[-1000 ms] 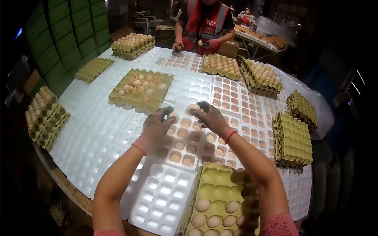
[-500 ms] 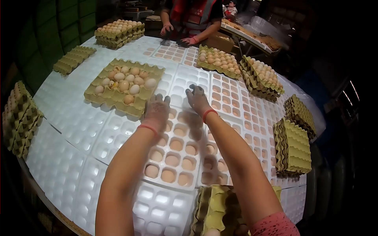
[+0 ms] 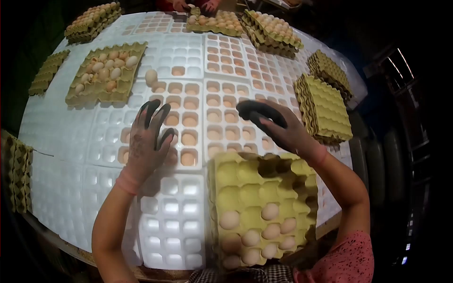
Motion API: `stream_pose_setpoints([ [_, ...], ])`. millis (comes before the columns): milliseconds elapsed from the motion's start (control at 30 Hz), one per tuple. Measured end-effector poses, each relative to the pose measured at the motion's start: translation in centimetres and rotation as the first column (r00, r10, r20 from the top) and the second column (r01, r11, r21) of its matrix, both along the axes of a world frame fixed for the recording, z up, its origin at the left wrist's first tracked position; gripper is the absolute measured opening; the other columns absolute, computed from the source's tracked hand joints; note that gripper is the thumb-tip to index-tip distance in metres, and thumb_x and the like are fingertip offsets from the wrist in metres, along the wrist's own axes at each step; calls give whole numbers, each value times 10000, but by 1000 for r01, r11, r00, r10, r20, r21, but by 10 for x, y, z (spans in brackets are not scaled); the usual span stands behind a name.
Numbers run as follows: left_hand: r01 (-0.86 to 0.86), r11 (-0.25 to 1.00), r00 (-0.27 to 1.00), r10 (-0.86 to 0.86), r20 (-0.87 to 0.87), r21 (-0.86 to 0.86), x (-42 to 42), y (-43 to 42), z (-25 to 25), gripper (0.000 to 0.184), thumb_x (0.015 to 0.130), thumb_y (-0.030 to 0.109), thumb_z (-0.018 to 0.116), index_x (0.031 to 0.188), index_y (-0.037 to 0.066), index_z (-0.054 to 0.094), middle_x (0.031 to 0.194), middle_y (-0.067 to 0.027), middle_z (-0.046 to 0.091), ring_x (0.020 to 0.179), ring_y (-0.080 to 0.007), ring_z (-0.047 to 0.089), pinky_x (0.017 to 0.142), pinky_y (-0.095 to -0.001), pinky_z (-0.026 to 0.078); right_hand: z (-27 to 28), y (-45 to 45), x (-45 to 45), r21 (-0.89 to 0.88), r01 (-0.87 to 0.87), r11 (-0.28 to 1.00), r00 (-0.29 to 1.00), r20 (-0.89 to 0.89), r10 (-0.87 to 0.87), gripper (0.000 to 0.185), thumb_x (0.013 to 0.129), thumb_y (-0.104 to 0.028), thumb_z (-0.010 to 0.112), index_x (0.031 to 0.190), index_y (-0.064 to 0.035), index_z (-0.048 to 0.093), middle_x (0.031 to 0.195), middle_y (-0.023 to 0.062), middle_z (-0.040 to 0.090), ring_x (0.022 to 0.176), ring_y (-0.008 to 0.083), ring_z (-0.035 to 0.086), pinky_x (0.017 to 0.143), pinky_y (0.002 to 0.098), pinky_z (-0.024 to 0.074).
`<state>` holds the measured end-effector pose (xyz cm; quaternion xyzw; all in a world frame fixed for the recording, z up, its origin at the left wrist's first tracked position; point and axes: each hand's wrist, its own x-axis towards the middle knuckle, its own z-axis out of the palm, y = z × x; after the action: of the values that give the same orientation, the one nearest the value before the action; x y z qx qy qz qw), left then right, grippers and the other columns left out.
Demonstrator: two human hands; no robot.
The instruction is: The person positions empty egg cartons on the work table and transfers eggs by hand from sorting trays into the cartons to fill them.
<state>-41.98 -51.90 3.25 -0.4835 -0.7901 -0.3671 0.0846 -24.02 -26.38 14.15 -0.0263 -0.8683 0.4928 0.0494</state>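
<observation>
My left hand [image 3: 152, 137], in a thin glove with dark fingertips, hovers over a white foam egg tray [image 3: 204, 87] with eggs in many of its square cells. Its fingers are spread and hold nothing. To the right, my right hand [image 3: 278, 125] is above the neighbouring foam tray's eggs, with thumb and fingers apart and nothing visible between them. Beyond my left hand, a single pale egg [image 3: 151, 78] sits up at the foam tray's far corner. Close to my body, a stack of yellow-green pulp trays [image 3: 240, 174] carries several eggs in its near cups.
A pulp tray [image 3: 137, 56] of mixed eggs lies at the left. Stacked pulp trays [image 3: 323, 108] stand at the right, and egg-filled stacks [image 3: 271, 33] line the far side. A co-worker's gloved hands [image 3: 210, 6] are at the far edge. More foam trays [image 3: 172, 226] cover the table.
The view has tipped down toward the near pulp trays. Both my hands have drawn back toward me and moved apart. The loose pale egg now shows at the foam tray's corner.
</observation>
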Motion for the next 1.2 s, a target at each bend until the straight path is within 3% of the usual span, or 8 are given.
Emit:
stream_pose_setpoints([
  [367, 345, 872, 914, -395, -86, -347, 190, -37, 63, 533, 811, 213, 663, 1313, 76, 550, 1324, -167, 511, 1318, -372, 404, 1152, -544, 257, -23, -81, 186, 786, -13, 618, 999, -20, 46, 444, 854, -356, 683, 1210, -106, 598, 1100, 147, 624, 1099, 361, 580, 1102, 488, 347],
  [500, 300, 903, 930, -349, -117, -307, 194, -29, 69, 427, 789, 126, 651, 1213, 90, 621, 1144, -137, 597, 1161, -322, 533, 1131, -506, 319, -22, -68, 205, 469, 108, 876, 984, -178, -26, 405, 864, -230, 686, 1209, -54, 568, 1144, 150, 628, 1080, 325, 607, 1011, 443, 471],
  [567, 241, 962, 967, -226, 119, -131, 200, -36, 77, 403, 814, 85, 631, 1216, 84, 617, 1119, -132, 593, 1112, -295, 562, 1053, -429, 413, -18, -60, 211, -397, 218, 892, 954, -105, -280, 368, 883, -218, 673, 1198, -53, 577, 1225, 133, 599, 1071, 273, 621, 952, 397, 515],
  [633, -5, 923, 752, -250, 610, 384, 209, -39, 81, 237, 932, 64, 511, 1137, 21, 622, 1042, -75, 579, 946, -152, 584, 854, -301, 476, -16, -47, 212, -227, 161, 960, 951, -224, -212, 435, 899, -324, 669, 1227, -55, 574, 1257, 122, 575, 1015, 227, 651, 891, 364, 538],
  [700, 3, 960, 730, -193, 656, 279, 201, -54, 98, 180, 968, 93, 488, 1043, -1, 622, 1009, -51, 570, 879, -127, 555, 814, -288, 466, 5, -66, 211, 626, -110, 772, 994, 56, 96, 466, 895, -432, 649, 1145, -41, 607, 1204, 120, 590, 942, 220, 676, 817, 356, 554],
  [833, 155, 945, 924, -35, 381, -289, 235, -56, 122, 334, 902, 157, 652, 1217, 52, 614, 1170, -80, 611, 786, -154, 636, 738, -274, 518, 0, -72, 193, 717, -375, 588, 926, 315, 207, 444, 809, -430, 752, 1089, -101, 651, 1094, 93, 634, 895, 286, 676, 774, 339, 544],
  [1000, 205, 764, 978, -145, 147, -612, 248, -63, 100, 556, 854, 286, 691, 1361, 136, 520, 1350, -147, 549, 1025, -323, 655, 874, -416, 535, 3, -50, 186, -363, -91, 927, 986, 95, 134, 513, 859, -196, 696, 1338, -133, 523, 1224, 127, 609, 1036, 193, 650, 884, 330, 562],
  [1200, 222, 947, 966, -181, 185, -233, 239, -81, 95, 543, 791, 242, 761, 1282, 125, 561, 1262, -136, 595, 984, -321, 661, 857, -388, 550, 1, -125, 161, 810, -335, 482, 942, 295, 159, 303, 820, -366, 720, 1034, -168, 638, 1265, 149, 515, 858, 267, 676, 695, 380, 571],
])
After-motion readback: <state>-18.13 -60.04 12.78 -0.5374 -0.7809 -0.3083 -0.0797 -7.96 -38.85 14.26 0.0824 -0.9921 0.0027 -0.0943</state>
